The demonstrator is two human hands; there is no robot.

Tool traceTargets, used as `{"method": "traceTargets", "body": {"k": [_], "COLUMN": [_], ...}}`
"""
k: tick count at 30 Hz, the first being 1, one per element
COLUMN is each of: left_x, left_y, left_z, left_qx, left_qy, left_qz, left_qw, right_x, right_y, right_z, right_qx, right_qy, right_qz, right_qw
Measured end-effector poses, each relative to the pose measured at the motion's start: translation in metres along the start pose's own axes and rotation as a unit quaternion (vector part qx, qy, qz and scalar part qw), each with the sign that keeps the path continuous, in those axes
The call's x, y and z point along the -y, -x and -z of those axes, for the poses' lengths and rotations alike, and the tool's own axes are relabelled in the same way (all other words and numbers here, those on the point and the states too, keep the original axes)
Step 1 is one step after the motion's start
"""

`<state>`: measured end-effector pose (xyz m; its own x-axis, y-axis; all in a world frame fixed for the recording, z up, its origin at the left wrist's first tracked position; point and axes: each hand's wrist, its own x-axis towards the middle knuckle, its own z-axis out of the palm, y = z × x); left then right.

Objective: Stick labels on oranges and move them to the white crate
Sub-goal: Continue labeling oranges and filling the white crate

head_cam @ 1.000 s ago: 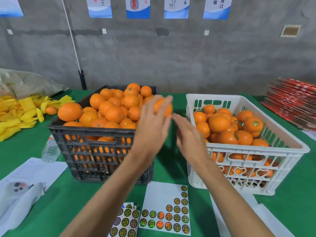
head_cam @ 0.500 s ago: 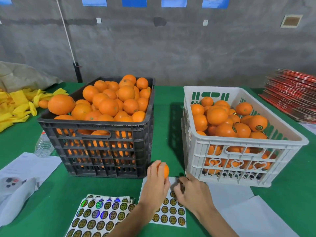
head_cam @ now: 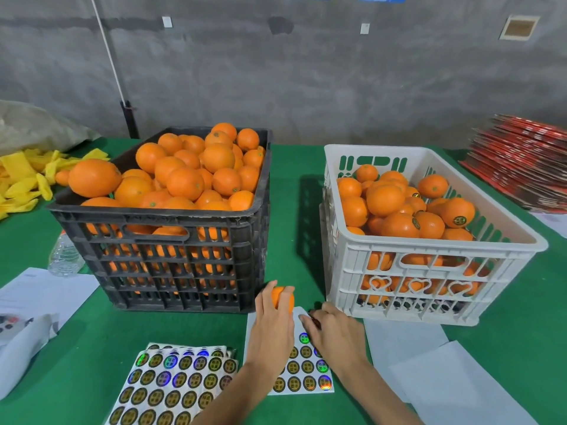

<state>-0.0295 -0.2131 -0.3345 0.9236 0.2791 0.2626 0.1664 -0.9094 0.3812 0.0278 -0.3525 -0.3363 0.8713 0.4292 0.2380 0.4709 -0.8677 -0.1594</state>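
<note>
From the head camera we look down on a green table [head_cam: 285, 210]. At about 10 o'clock from our hands stands a black crate [head_cam: 171, 259] heaped with oranges [head_cam: 184, 182], one large fruit resting on its left rim. At about 2 o'clock stands the white crate [head_cam: 429, 265], partly filled with oranges [head_cam: 399, 210]; several of these carry round dark labels.

Our left hand [head_cam: 271, 329] grips a single orange [head_cam: 281, 299], fingers curled over its top, just in front of the black crate's near right corner and above the far edge of a label sheet [head_cam: 302, 368]. Our right hand [head_cam: 333, 332] sits just beside it at 3 o'clock, its fingertips [head_cam: 306, 319] pinched together over the sheet's upper part. Something dark shows between them, but we cannot tell whether it is a label. The two hands are near each other, not touching.

At 7 o'clock lies a stack of full label sheets [head_cam: 171, 388] with shiny round stickers. White papers [head_cam: 429, 372] lie at 4 o'clock, below the white crate. At far 9 o'clock we see a clear bottle [head_cam: 64, 256], more papers [head_cam: 40, 296] and yellow wrappers [head_cam: 24, 182]. At far 2 o'clock rests a pile of red flat cartons [head_cam: 521, 167] against the grey wall [head_cam: 306, 87].
</note>
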Motion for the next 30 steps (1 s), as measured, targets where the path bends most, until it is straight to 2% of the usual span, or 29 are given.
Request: {"method": "traceTargets", "body": {"k": [4,7,9,13,16,18,22,24,26,28,30], "left_x": [0.002,0.004,0.005,-0.006,-0.022,-0.032,-0.050,-0.054,-0.057,-0.059,-0.063], "left_y": [0.001,0.002,0.002,-0.007,-0.028,-0.042,-0.065,-0.072,-0.074,-0.073,-0.073], "left_z": [-0.001,-0.001,0.000,0.020,0.050,0.075,0.122,0.139,0.150,0.154,0.158], "left_qx": [-0.003,-0.010,-0.017,-0.046,-0.106,-0.135,-0.166,-0.171,-0.165,-0.162,-0.167], "left_qy": [0.007,0.026,0.042,0.137,0.206,0.216,0.213,0.211,0.217,0.217,0.215], "left_qz": [-0.001,-0.002,-0.007,-0.020,-0.031,-0.043,-0.075,-0.095,-0.096,-0.101,-0.114], "left_qw": [1.000,1.000,0.999,0.989,0.972,0.966,0.960,0.958,0.957,0.957,0.956], "right_x": [0.000,0.003,0.004,0.023,0.045,0.054,0.067,0.073,0.077,0.076,0.074], "right_y": [-0.001,-0.003,-0.004,-0.010,-0.025,-0.038,-0.055,-0.056,-0.054,-0.053,-0.059], "right_z": [0.001,0.004,0.009,0.032,0.060,0.082,0.129,0.143,0.151,0.156,0.166], "right_qx": [-0.019,-0.008,-0.030,-0.141,-0.211,-0.237,-0.196,-0.164,-0.151,-0.153,-0.167], "right_qy": [-0.145,-0.211,-0.269,-0.319,-0.354,-0.433,-0.637,-0.675,-0.649,-0.561,-0.489], "right_qz": [-0.097,-0.148,-0.169,-0.112,-0.071,-0.069,-0.073,-0.062,-0.043,-0.033,-0.038], "right_qw": [0.985,0.966,0.948,0.931,0.908,0.867,0.742,0.716,0.745,0.813,0.855]}}
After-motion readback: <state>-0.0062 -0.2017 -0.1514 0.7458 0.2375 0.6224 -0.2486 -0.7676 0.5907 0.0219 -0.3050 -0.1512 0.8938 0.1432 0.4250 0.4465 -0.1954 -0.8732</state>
